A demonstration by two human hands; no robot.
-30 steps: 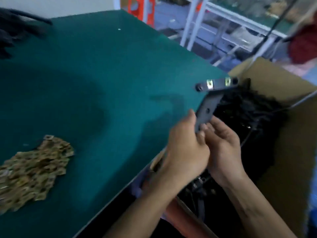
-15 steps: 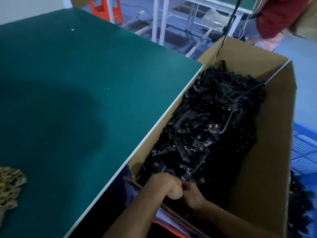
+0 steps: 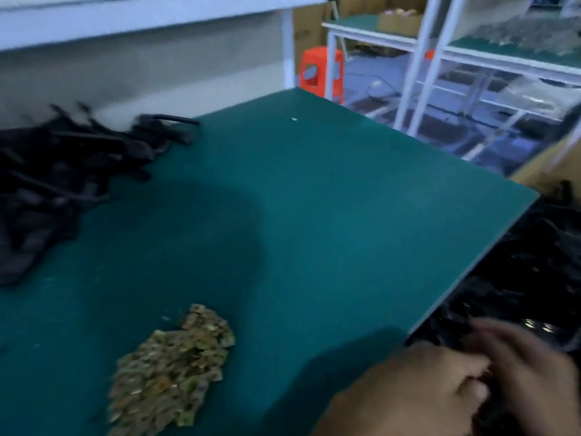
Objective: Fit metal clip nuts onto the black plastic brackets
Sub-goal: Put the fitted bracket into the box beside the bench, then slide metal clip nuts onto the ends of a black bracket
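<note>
Both hands are at the lower right, just past the table's right edge, and both are blurred by motion. My left hand point(image 3: 418, 391) has its fingers curled; I cannot tell whether it holds anything. My right hand point(image 3: 528, 350) hovers over the black brackets in the cardboard box point(image 3: 515, 278) with fingers stretched out and nothing visible in them. A heap of brass-coloured metal clip nuts point(image 3: 169, 372) lies on the green table point(image 3: 314, 215) at the near left. A second pile of black plastic brackets point(image 3: 47, 184) lies at the table's far left.
The cardboard box rim point(image 3: 534, 171) stands against the table's right edge. Beyond the table are an orange stool point(image 3: 319, 70) and white-framed workbenches point(image 3: 440, 58). A grey wall panel runs along the table's far side.
The view has swung left, bringing the clip nuts and the left bracket pile into sight. Both hands have come up out of the box. The bracket held a second ago is gone from them.
</note>
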